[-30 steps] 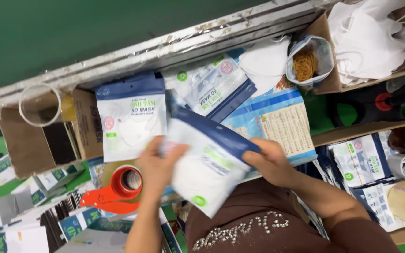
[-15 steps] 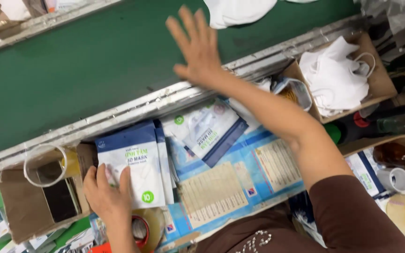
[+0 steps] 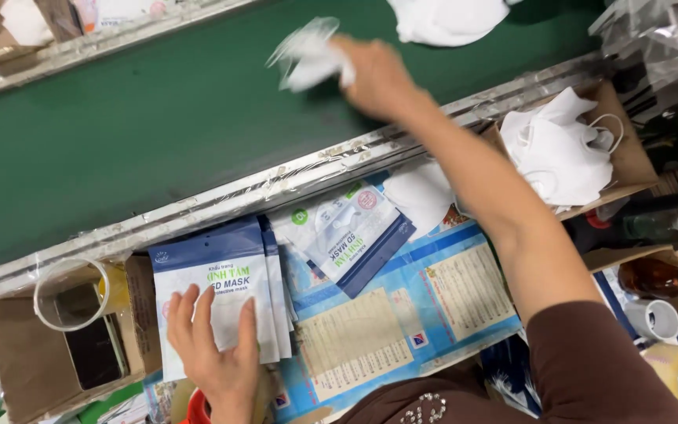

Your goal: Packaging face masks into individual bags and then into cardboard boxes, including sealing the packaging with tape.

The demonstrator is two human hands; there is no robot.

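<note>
Reaching up-frame over the green conveyor belt [image 3: 143, 133], the right hand [image 3: 374, 74] fingers clamp what seems a blurred white face mask [image 3: 308, 55], while the left hand [image 3: 213, 353] lies fingers spread on the blue-and-white flat mask pouch [image 3: 213, 290], ready to be filled.

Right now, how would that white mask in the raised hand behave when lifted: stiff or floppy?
Probably floppy: the mask droops and crumples from the right hand. Likely very light, since a pinch at one edge carries it. It looks thin, so it may flutter when moved.
</note>
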